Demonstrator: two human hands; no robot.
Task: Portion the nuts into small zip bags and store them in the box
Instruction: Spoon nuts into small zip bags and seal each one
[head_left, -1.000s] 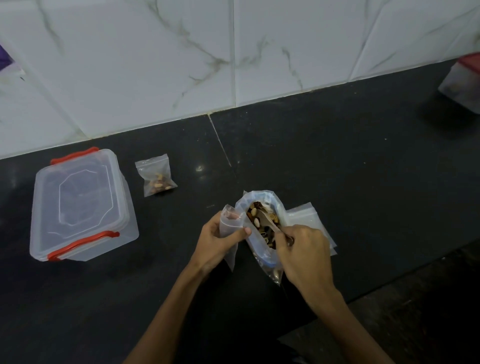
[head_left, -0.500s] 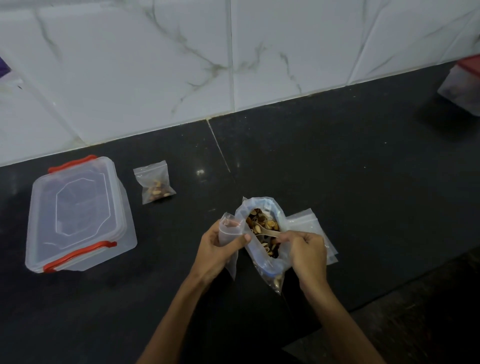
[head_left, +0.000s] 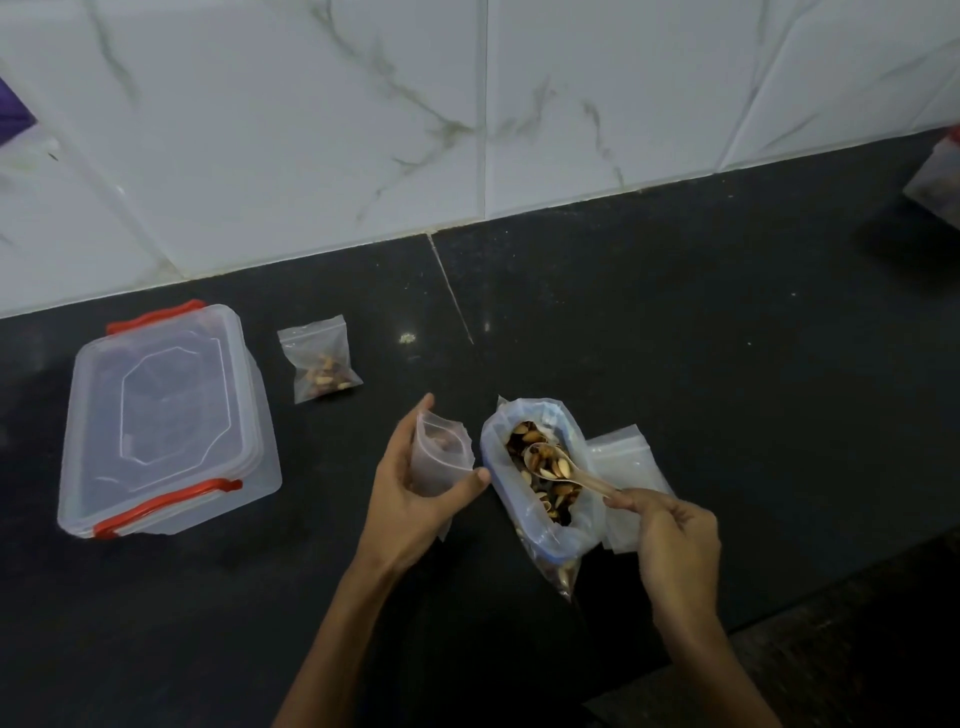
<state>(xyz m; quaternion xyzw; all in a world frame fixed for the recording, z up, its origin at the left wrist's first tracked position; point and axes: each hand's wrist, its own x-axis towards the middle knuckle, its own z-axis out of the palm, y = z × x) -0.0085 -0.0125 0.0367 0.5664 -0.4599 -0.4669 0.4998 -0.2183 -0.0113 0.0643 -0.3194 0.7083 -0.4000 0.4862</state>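
Step in hand: scooping second portion. Right hand (head_left: 675, 545) pinching spoon (head_left: 558, 467) handle, bowl loaded, sitting in mouth of nut bag (head_left: 540, 478). Left hand (head_left: 415, 488) gripping empty zip bag (head_left: 441, 457), mouth open, just left of nut bag. Next move calling for level carry across gap, then tipping into narrow mouth; spill likely. Filled bag (head_left: 322, 364) lying far left near box (head_left: 161, 421); lid on, blocking storing. Spare bags (head_left: 631, 457) lying right of nut bag.

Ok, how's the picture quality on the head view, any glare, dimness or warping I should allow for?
Head view: dim overall; small glare specks on the black stone counter; tile lines bow from the wide lens; red-lidded container at the right edge is blurred; the wooden spoon and clear lidded box with red clips stay sharp.
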